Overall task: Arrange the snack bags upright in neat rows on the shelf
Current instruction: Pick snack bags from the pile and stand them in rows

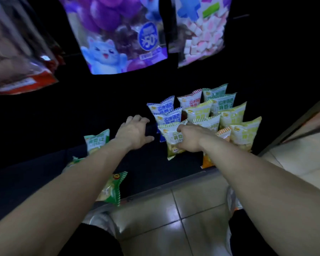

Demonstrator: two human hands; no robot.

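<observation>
Snack bags stand in rows far right on the shelf; your right hand grips the nearest yellow-green bag, your left hand spread wide beside it.

The right hand grips the front bag. Behind and right of its fingers, rows of bags stand on the shelf. The left hand is just left of those rows. Left of its fingers stands a lone bag. Nearer, at the shelf's edge, lies a loose bag.
</observation>
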